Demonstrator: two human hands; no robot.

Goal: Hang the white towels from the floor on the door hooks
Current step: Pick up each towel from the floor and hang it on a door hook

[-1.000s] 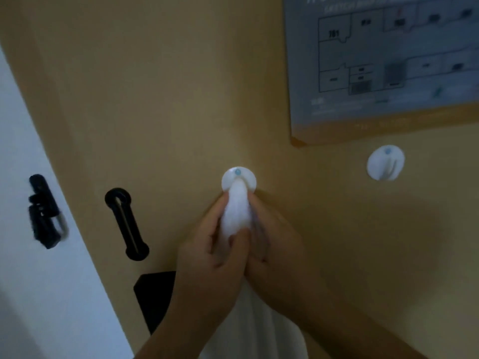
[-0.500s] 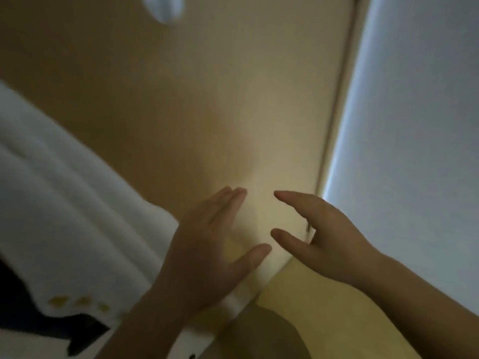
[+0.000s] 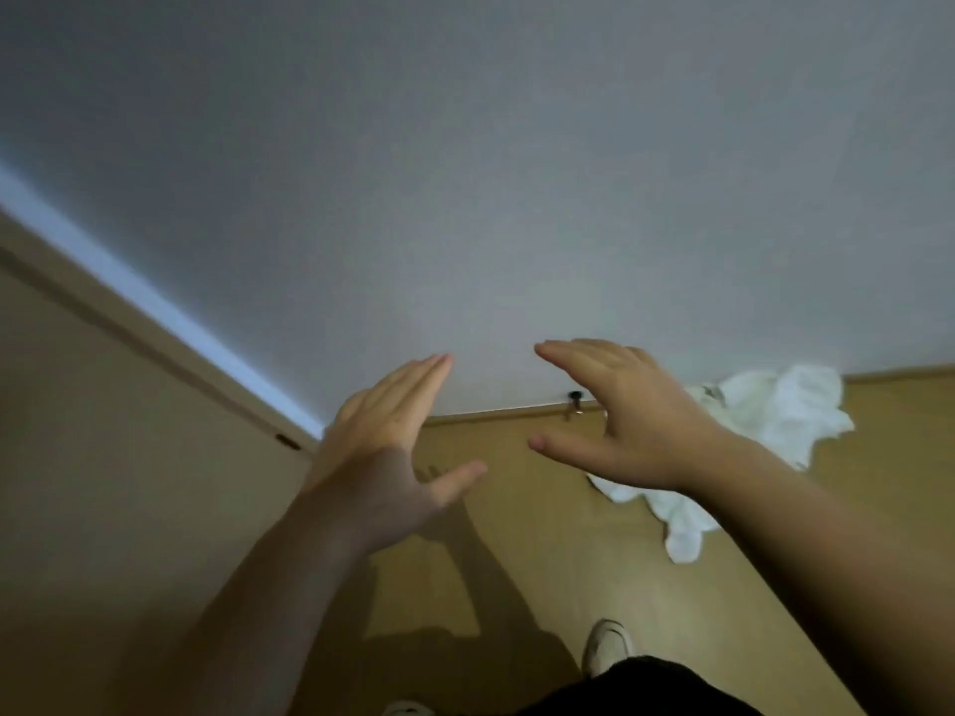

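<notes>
A crumpled white towel lies on the wooden floor at the foot of the wall, on the right. My right hand hovers open in front of it, fingers spread, partly covering the towel's left side. My left hand is open too, palm facing right, about a hand's width left of the right hand. Neither hand touches the towel. The door hooks are out of view.
A pale grey wall fills the upper view. The tan door and its frame edge stand at the left. A small black doorstop sits at the skirting. My white shoe is at the bottom.
My hands have let go of the towel hung on the hook. The view has swung right and down from the door to the wall and floor, where another towel lies.
</notes>
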